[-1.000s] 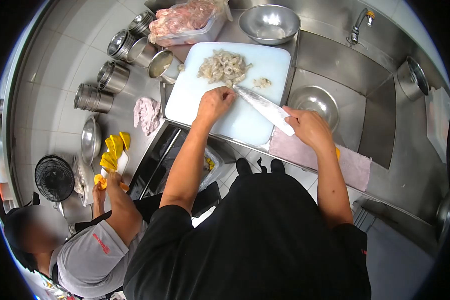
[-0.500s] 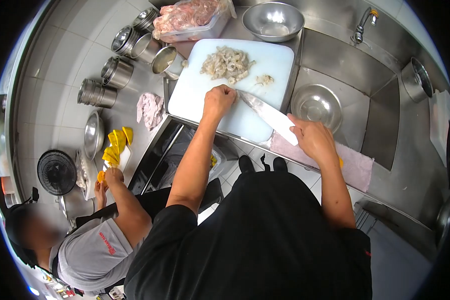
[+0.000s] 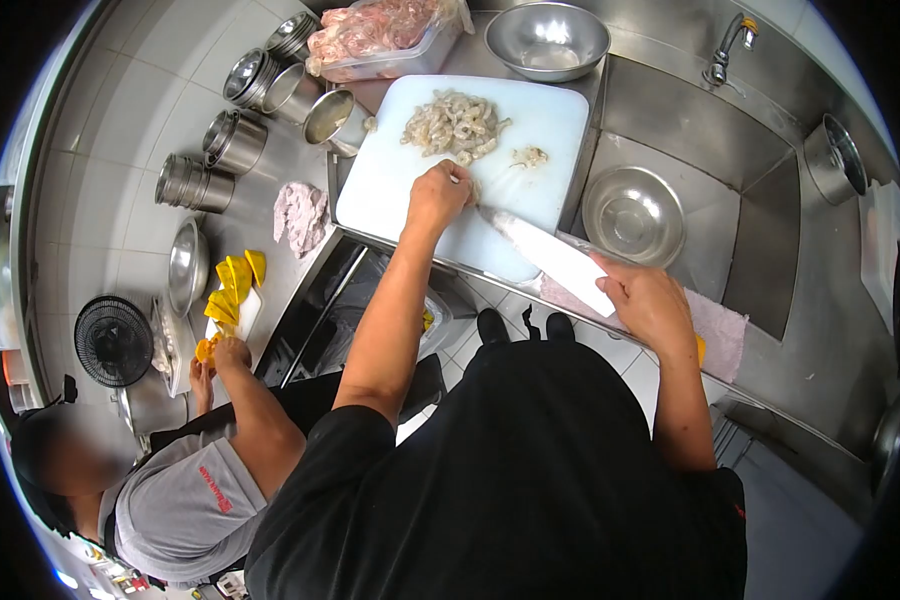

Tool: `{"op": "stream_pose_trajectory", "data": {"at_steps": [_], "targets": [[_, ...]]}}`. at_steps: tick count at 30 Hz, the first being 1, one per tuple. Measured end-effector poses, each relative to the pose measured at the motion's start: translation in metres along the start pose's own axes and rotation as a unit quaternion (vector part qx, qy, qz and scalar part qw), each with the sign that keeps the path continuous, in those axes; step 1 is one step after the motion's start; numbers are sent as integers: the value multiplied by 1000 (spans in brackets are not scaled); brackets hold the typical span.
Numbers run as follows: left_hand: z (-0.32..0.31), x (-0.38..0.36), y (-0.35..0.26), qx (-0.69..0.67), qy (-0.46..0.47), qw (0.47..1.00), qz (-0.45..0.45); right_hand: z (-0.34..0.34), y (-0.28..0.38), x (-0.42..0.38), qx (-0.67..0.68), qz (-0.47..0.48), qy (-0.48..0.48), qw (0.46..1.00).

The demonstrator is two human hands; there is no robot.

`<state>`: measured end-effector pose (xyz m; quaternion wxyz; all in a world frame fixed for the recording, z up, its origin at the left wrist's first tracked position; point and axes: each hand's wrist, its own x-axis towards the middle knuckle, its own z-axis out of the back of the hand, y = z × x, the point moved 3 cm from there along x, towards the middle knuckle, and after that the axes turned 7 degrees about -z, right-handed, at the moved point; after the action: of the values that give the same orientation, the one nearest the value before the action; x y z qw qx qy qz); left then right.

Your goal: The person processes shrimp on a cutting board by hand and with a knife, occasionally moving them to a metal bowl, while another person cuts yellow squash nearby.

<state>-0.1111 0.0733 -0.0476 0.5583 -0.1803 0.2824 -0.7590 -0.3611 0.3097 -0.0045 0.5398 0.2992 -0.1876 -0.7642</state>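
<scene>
A pile of pale grey peeled shrimp [image 3: 455, 125] lies on the white cutting board [image 3: 380, 180], with a small heap of scraps [image 3: 529, 156] to its right. My left hand [image 3: 438, 198] is closed over the board just below the pile, its fingertips pinching a shrimp [image 3: 474, 191] that is mostly hidden. In my right hand [image 3: 652, 305] is a wide-bladed kitchen knife [image 3: 550, 255]. Its tip points at my left fingertips, close to the shrimp, and the blade slants across the board's lower right edge. A bit of yellow shows behind my right wrist.
Right of the board is a sink [image 3: 695, 125] holding a metal bowl [image 3: 634, 215]. A pink towel [image 3: 715, 335] covers its front edge. Another bowl [image 3: 547, 42] and a tub of raw meat [image 3: 380, 45] stand behind. At left, a co-worker [image 3: 185, 490] handles yellow pieces [image 3: 232, 285].
My right hand has moved right and toward me, drawing the knife back and down a little. My left hand has barely shifted, and the shrimp now shows at its fingertips.
</scene>
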Motion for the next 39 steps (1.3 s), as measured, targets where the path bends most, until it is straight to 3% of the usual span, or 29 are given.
{"op": "stream_pose_trajectory", "data": {"at_steps": [1, 7, 10, 19, 25, 29, 31, 34, 37, 39], "targets": [[0, 0, 0, -8, 0, 1000, -5, 2, 1, 1, 4, -28, 11, 1000], [4, -2, 0, 17, 67, 997, -20, -2, 5, 10, -14, 18, -36, 999], [5, -3, 3, 28, 101, 992, -70, 1, 5, 8, -28, -5, -33, 999], [7, -11, 2, 139, 48, 981, -129, 5, 17, 10, -66, -6, 1, 998], [47, 2, 47, -17, 44, 998, -41, 0, 16, 10, -44, -40, 8, 998], [120, 38, 68, -12, -55, 998, -29, -1, 8, 10, -6, -58, 19, 998], [157, 50, 61, 74, -137, 987, -29, 1, 6, 7, 27, -87, 6, 996], [190, 89, 86, 133, -186, 972, -60, -2, 2, 5, -4, 27, -105, 994], [200, 112, 97, 241, -207, 943, -102, -2, 20, 0, -21, 55, -77, 995], [199, 127, 108, 245, -213, 943, -72, -11, 31, 0, -33, 95, -77, 992]]}}
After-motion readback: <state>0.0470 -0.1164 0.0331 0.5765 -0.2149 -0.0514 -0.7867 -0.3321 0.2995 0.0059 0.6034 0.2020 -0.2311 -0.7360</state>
